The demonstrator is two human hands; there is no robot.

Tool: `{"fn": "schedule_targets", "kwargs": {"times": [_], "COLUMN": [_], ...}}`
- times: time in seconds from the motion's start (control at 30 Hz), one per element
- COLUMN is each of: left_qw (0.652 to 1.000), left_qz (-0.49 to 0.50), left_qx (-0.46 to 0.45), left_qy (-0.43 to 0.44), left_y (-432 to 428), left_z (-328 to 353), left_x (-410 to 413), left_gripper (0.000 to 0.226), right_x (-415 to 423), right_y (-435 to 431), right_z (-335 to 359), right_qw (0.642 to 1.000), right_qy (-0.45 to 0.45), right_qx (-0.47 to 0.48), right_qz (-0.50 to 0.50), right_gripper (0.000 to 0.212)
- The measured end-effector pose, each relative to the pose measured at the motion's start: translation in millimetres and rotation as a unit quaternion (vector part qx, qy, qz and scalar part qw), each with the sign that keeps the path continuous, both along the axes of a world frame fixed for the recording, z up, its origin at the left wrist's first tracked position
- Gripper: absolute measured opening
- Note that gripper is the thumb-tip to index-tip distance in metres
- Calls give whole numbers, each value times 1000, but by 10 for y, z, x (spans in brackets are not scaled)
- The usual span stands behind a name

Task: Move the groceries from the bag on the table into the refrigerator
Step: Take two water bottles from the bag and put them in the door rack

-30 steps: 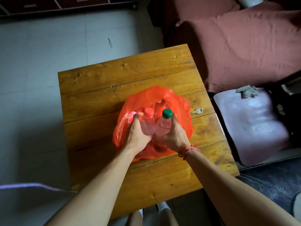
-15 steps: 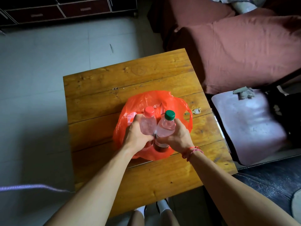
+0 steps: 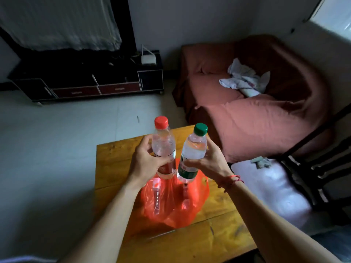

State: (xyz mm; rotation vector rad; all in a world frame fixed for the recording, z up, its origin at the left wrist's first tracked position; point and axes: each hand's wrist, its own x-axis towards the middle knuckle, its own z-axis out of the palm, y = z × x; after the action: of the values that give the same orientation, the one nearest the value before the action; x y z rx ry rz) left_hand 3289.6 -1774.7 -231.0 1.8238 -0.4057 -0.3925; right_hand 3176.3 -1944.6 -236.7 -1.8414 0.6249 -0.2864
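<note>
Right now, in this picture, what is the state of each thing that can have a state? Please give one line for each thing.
orange bag: slumped on the table, items show through it.
red-capped bottle: capped, upright, held above the orange bag.
green-capped bottle: capped, slightly tilted, held above the orange bag.
left hand: grips the red-capped bottle.
right hand: grips the green-capped bottle.
cabinet drawers: closed.

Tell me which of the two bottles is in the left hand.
The red-capped bottle, with the red label, is the one the left hand grips. The green-capped bottle, with a green label, is in the right hand.
</note>
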Motion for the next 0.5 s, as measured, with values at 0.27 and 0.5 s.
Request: {"fn": "schedule_targets", "kwargs": {"times": [0.27,0.5], "left_qw": [995,989], "left_qz": [15,10], "left_qx": [-80,-96], "left_qy": [-64,-114], "left_y": [137,299], "left_z": [1277,1942], "left_x": [67,-11], "left_gripper": [64,75], "right_x": [116,80], "right_y": [-20,57], "right_z": [1284,2137], "right_qw": [994,985], "right_qy": [-108,-153], "right_qx": [-28,-68], "right_qz": [14,34], "right_gripper": [54,51]}}
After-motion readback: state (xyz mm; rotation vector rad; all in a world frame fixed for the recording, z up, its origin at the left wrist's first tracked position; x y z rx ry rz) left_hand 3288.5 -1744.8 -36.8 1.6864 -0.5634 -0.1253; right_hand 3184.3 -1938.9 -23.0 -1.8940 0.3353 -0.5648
